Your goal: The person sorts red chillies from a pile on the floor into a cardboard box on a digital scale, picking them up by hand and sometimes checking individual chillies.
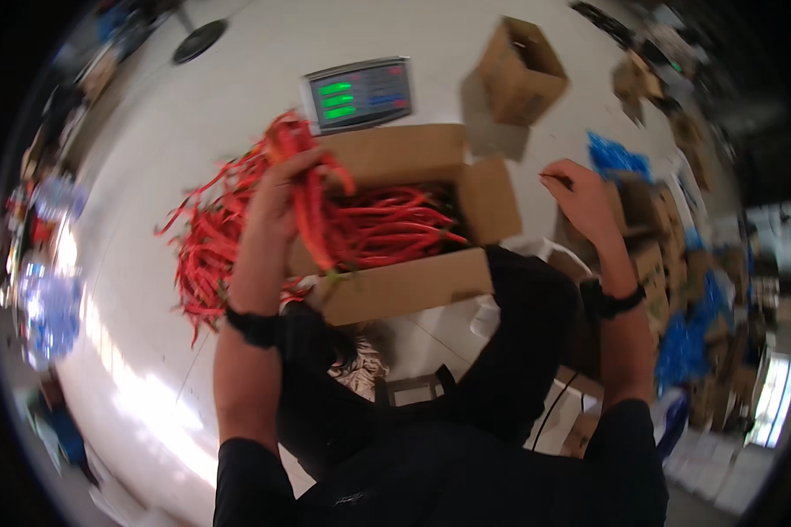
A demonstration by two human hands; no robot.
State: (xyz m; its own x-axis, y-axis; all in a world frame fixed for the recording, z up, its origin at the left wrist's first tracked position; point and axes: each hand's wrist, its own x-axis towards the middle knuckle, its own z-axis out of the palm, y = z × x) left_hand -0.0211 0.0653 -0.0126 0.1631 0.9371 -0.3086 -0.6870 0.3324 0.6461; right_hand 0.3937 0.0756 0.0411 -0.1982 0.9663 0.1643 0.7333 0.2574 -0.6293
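My left hand (277, 193) is closed around a bunch of long red chili peppers (306, 220), held over the left end of an open cardboard box (404, 285). Inside that box, more red chili peppers (395, 226) lie lengthwise, and its flaps are folded outward. A loose heap of red chili peppers (206, 272) spreads over the floor left of the box. Off to the right, past the box's right flap, my right hand (580, 198) is raised with its fingers pinched. A small dark bit shows at the fingertips, too blurred to name.
Behind the box stands a scale display (360, 92) with green lit digits. A taller open cardboard box (523, 75) is at the far right. Blue plastic bags (620, 158) and stacked cartons crowd the right side. A round black base (200, 41) rests on the floor at far left.
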